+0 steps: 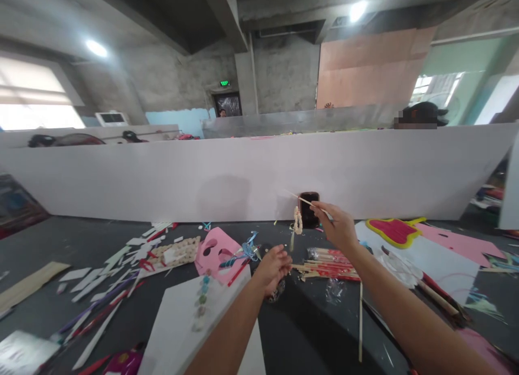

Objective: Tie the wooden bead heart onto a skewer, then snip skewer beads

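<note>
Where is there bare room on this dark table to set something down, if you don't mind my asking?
Bare dark tabletop shows between the white foam board and the thin wooden stick, and at far left, behind the scattered white paper strips. It's crowded around those strips and the red-wrapped wooden sticks.

One camera sits on the person's head and looks forward and down, so the left hand (272, 268) and right hand (336, 228) are near and low, and a white wall (243, 175) stands far past the fingers (320, 208).
</note>
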`<state>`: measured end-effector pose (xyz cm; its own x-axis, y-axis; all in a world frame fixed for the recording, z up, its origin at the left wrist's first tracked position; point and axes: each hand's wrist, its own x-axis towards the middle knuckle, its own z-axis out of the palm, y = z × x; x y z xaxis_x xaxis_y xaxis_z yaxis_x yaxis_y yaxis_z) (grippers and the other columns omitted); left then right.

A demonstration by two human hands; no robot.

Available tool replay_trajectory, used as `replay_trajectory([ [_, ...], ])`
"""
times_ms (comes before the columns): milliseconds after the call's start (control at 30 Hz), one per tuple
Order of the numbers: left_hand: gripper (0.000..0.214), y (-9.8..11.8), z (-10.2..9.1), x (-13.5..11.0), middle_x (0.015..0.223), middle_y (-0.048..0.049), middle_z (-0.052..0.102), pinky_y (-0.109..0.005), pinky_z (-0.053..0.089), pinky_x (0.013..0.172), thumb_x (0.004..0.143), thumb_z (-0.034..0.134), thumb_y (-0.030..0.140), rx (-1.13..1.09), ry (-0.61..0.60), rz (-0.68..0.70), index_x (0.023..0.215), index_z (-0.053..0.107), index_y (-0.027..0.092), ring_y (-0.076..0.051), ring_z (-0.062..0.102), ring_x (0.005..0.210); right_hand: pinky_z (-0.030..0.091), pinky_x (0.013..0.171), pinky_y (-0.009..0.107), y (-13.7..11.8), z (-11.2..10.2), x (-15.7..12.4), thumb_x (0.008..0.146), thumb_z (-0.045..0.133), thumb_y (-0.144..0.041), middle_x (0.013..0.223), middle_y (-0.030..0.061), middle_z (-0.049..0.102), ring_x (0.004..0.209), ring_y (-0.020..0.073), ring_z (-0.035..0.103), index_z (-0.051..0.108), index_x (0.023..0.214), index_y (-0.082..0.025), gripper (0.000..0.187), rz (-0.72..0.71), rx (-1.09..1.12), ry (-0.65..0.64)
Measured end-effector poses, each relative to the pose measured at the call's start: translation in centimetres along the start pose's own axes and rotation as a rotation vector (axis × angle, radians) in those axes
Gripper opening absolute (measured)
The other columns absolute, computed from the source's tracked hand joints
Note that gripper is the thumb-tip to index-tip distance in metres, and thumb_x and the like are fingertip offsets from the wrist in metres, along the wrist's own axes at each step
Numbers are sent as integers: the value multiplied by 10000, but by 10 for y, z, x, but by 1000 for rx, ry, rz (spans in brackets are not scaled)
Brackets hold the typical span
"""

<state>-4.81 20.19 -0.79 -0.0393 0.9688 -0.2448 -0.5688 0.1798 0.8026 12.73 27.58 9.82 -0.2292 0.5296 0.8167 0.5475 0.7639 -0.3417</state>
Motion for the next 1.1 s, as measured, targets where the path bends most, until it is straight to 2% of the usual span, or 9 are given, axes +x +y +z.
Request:
replay_trajectory([
  [167,626,7,-11,2,1336,-200,418,-428,336,996,572,813,164,114,90,142,1123,515,152,-318,424,1239,517,723,324,0,17,-6,895,457,-358,874,63,728,805,198,673,680,993,-211,285,-2,-2,-20],
  [267,693,13,-3,10,1380,-172,402,-443,219,1070,515,840,170,157,77,252,1136,531,170,-333,288,1332,510,735,324,-4,23,-12,896,461,-350,884,62,726,814,199,671,677,998,-217,273,-3,-11,-27],
  [367,736,18,10,18,1386,-134,413,-433,158,1098,483,845,150,182,44,351,1151,537,184,-323,234,1357,504,753,330,-9,25,-17,895,468,-341,895,57,725,817,198,668,679,985,-220,260,-26,-8,-40],
  [467,774,20,20,24,1366,-140,429,-420,158,1103,480,843,138,201,21,411,1183,520,169,-322,249,1350,499,770,335,-15,25,-21,887,483,-332,907,52,725,832,198,664,680,973,-232,238,-53,9,-60],
  [600,805,20,23,27,1350,-158,441,-426,187,1096,464,851,138,207,13,416,1189,503,162,-337,296,1327,498,788,339,-21,23,-25,881,490,-326,909,45,725,843,194,661,676,976,-252,222,-75,49,-89],
  [867,615,18,20,25,1240,-139,555,-413,387,961,530,826,184,159,-98,320,1076,545,183,-284,534,1127,525,723,308,-21,19,-32,890,474,-348,885,39,727,793,184,677,665,1014,-257,246,27,86,-86],
  [1100,468,14,14,21,1149,-88,625,-253,454,747,645,779,300,158,-164,197,1056,584,188,-198,631,951,533,682,292,-12,11,-39,880,490,-384,853,40,730,763,186,686,674,997,-231,267,146,109,-73],
])
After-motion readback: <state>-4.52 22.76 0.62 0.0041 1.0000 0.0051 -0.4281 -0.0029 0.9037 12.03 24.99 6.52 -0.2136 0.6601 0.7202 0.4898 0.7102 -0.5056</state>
